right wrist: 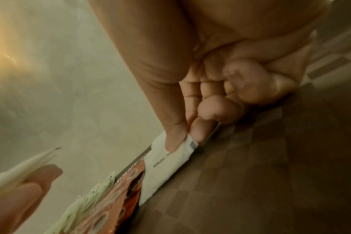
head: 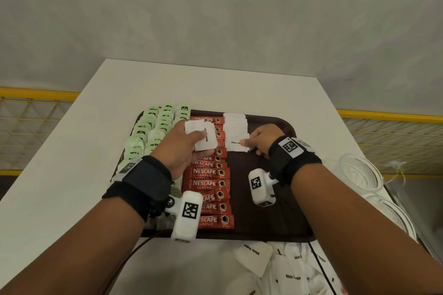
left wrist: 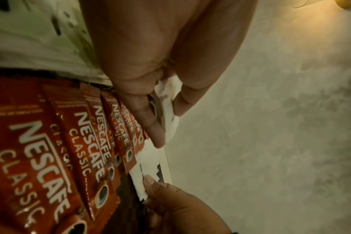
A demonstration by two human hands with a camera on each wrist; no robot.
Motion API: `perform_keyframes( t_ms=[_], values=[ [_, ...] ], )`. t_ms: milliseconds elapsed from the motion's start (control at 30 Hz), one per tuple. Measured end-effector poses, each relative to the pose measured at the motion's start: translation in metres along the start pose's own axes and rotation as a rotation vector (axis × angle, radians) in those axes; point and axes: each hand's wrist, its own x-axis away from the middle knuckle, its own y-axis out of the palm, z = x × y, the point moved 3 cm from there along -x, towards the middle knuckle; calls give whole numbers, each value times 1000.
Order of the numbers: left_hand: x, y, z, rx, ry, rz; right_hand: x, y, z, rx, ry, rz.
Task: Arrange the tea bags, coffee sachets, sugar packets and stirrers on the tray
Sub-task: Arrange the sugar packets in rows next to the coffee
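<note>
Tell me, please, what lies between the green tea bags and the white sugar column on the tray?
The column of red coffee sachets lies between the tea bags and the sugar column, seen in the head view.

**Sugar column growing beside the coffee and tea**

On the dark brown rectangular plastic tray [head: 275,230], pale green paper tea bags [head: 153,127] fill overlapping columns at 9 o'clock. Red Nescafé Classic coffee sachets [head: 211,184] run in one overlapping column down the middle. Just beside them, towards 3 o'clock, flat white paper sugar packets [head: 236,132] form a shorter column from 12 o'clock; its nearest packet is pinched at one edge. More white packets are held fanned above the coffee. A loose heap of sugar packets [head: 287,268] lies off the tray at 6 o'clock.
</note>
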Motion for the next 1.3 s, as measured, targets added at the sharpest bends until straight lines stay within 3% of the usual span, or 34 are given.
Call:
perform_keyframes(
  t_ms=[133,233,333,433,533,667,933,1100,1300],
  values=[
    [1,1,-3,-82,19,-22,2,0,-8,259,5,-3],
    [3,3,-3,-145,45,-64,14,-4,-20,60,-125,47],
    [8,9,0,-284,122,-96,35,-3,-37,-93,-277,-148],
    [12,16,4,-444,197,-104,47,-3,-48,-27,-351,-261],
    [13,18,5,-439,195,-105,47,-8,-43,-43,-298,-241],
    [11,9,8,-294,118,-33,39,-12,-19,-366,-127,-216],
    [15,2,5,-224,22,15,21,-3,9,-368,124,-58],
    [16,2,-1,-237,15,-34,23,2,-5,-81,294,-159],
    [17,4,-3,-263,36,-59,12,5,-6,62,214,-118]
  ],
)
